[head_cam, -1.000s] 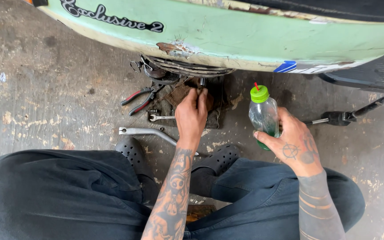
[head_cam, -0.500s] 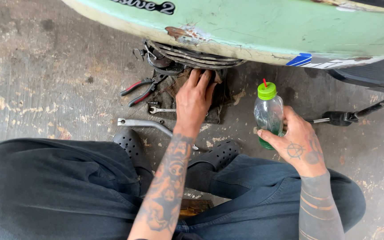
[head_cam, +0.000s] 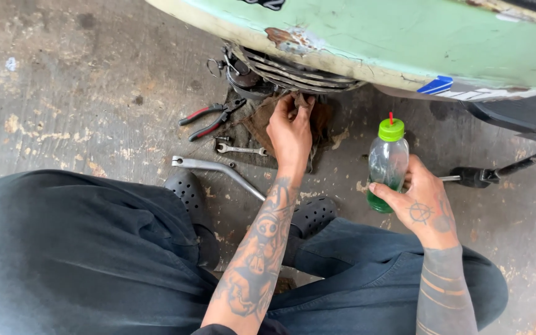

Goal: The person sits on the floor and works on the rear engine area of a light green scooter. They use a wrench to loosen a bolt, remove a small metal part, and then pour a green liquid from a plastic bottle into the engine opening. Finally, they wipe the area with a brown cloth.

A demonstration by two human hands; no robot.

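Left hand (head_cam: 290, 133), centre frame, grip clenched on a brown rag (head_cam: 262, 121), fingertips hidden under the green scooter (head_cam: 404, 43). Right hand (head_cam: 422, 205), centre right, grasps a clear green-capped bottle (head_cam: 387, 162).

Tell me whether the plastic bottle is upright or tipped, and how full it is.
Upright and mostly empty. The bottle stands on the floor, green cap on top, steadied by the right hand; green liquid fills only its bottom part.
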